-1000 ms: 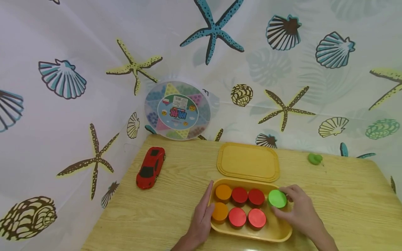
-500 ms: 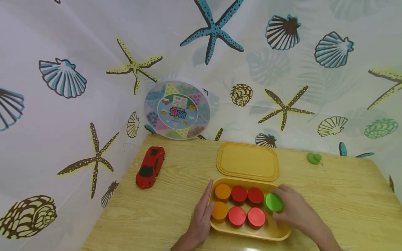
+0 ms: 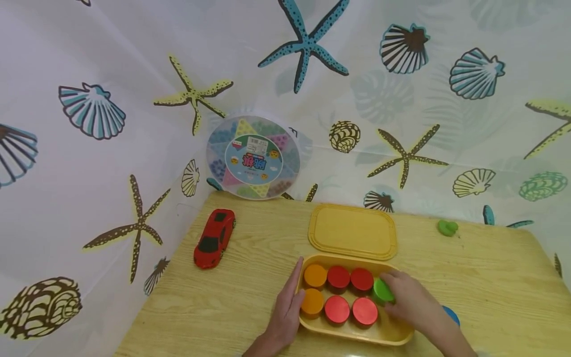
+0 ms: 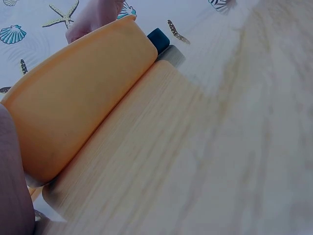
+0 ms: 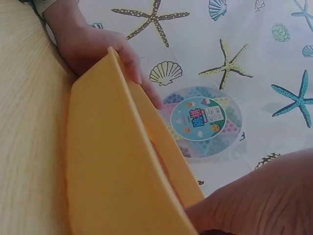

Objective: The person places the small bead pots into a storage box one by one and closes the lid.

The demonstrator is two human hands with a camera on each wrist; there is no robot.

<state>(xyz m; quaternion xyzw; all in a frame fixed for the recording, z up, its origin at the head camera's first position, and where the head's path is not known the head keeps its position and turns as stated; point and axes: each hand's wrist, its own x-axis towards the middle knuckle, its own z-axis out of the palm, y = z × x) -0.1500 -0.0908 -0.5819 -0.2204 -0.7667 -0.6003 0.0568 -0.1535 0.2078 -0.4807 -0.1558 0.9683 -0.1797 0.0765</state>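
Observation:
A yellow-orange plastic box (image 3: 352,334) lies on the wooden table, with two orange round blocks (image 3: 315,276) at its left and several red round blocks (image 3: 337,309) in the middle. My left hand (image 3: 285,310) grips the box's left end, thumb over the rim and fingers along the outer wall. At the right end my right hand (image 3: 410,300) reaches inside and holds a green round block (image 3: 382,291), tilted, beside the red ones. Its fingertips are partly hidden. The right wrist view shows the left hand (image 5: 100,49) at the far end of the box wall (image 5: 112,156).
A yellow lid (image 3: 352,231) lies just behind the box. A blue round block (image 3: 451,315) shows beside the right forearm. A red toy car (image 3: 214,239) is at left, a small green toy (image 3: 447,227) at right. A round game case (image 3: 253,157) leans against the patterned cloth.
My right hand has shifted left inside the box, moving the green block toward the red ones and tilting it. The blue block has come into view. My left hand stays in place.

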